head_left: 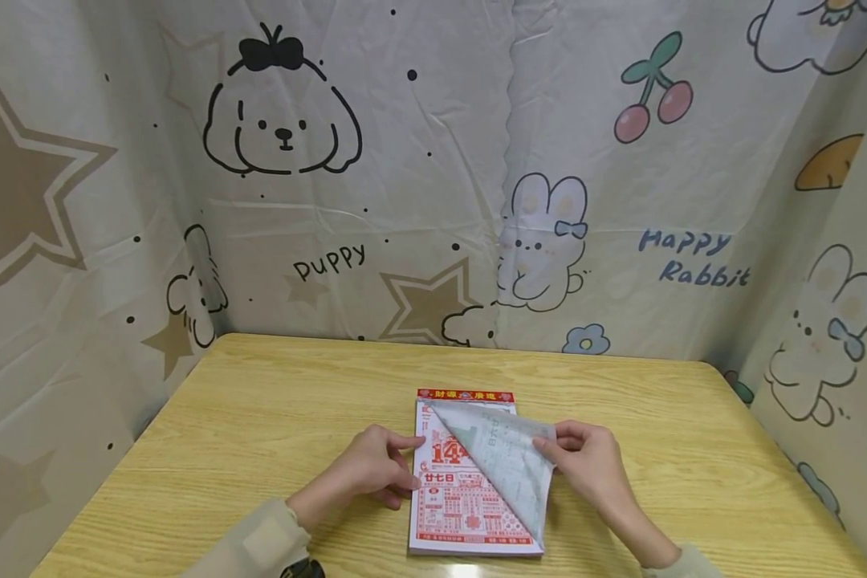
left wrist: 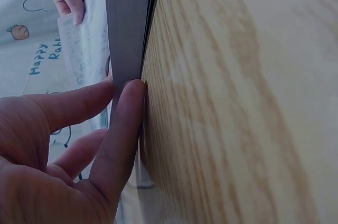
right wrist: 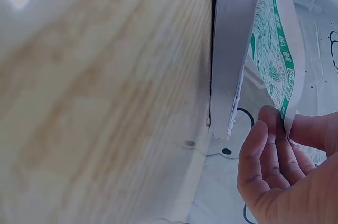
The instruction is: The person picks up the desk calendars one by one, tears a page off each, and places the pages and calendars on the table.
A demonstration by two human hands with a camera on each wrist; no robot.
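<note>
A thick tear-off calendar [head_left: 442,514] with red print and a red top band lies on the table. Its top sheet [head_left: 509,457] is folded back diagonally from the lower right, baring a red-printed page with a large 14. My right hand [head_left: 585,461] pinches this thin sheet at its outer edge between thumb and fingers. In the right wrist view, green print shows on the lifted sheet [right wrist: 274,49]. My left hand [head_left: 376,466] rests at the calendar's left side, fingers extended. In the left wrist view, its fingertips [left wrist: 134,89] press against the block's edge.
The yellow wood-grain table [head_left: 274,401] extends around the calendar on all sides. A pale curtain [head_left: 405,160] printed with a puppy, rabbits, stars and cherries hangs behind and along both sides. Something dark [head_left: 303,568] sits by the left sleeve at the lower edge.
</note>
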